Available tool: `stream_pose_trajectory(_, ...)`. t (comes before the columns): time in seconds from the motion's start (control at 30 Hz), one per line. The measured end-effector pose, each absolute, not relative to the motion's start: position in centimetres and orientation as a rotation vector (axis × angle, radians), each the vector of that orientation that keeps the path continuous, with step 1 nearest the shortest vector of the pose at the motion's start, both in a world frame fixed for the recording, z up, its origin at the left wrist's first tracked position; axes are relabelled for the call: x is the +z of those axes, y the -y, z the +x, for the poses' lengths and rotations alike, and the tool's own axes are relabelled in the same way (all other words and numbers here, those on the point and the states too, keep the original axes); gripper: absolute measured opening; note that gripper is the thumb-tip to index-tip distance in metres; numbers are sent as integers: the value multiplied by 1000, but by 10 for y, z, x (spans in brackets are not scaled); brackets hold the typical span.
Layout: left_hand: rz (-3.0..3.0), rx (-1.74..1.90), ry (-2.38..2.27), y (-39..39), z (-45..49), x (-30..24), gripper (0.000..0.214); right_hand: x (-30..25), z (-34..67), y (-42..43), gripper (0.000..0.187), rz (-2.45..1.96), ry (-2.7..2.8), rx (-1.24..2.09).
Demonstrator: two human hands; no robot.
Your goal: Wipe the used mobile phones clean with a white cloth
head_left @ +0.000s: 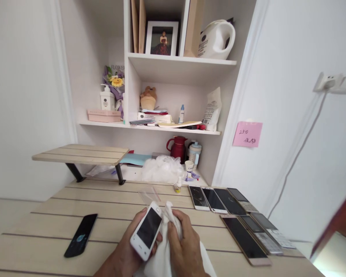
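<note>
A white smartphone [147, 231] lies tilted in the person's left hand [123, 246], held above the middle of the worktop [60, 246] with its dark screen facing up. The fingers of that hand are curled closely around the phone's edge. Just beside it, the right hand [186, 246] has its fingers closed on a bunched white cloth [161, 261], which touches the phone's side and hangs down past the worktop's front edge. A clear plastic sleeve [148, 196] lies on the worktop just beyond the hands, and a small spray bottle [178, 186] stands further back. To the left, well apart from the hands, lies a black phone [80, 235]. To the right, two rows of phones [230, 202] lie side by side, some face up and some showing keypads or dark screens. Behind the worktop, a low wooden stand [80, 156] sits beside a heap of white plastic [163, 169], with a red flask [177, 148] behind it. White shelves [175, 63] above hold a framed picture, a white kettle, a pump bottle and a bouquet. A pink note [247, 134] is stuck to the wall on the right, below a white power socket [331, 82].
</note>
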State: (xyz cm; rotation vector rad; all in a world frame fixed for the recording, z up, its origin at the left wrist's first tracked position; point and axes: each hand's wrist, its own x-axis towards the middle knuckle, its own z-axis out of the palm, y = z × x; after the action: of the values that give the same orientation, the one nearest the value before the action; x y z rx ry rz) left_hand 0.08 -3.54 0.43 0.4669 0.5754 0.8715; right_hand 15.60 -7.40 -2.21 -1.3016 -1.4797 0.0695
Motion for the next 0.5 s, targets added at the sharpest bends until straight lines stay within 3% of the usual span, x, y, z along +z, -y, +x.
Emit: stream_pose_trajectory(0.5,571,736,-575,36,-8,1,48,-13,153,77,24,-1238,1407,387)
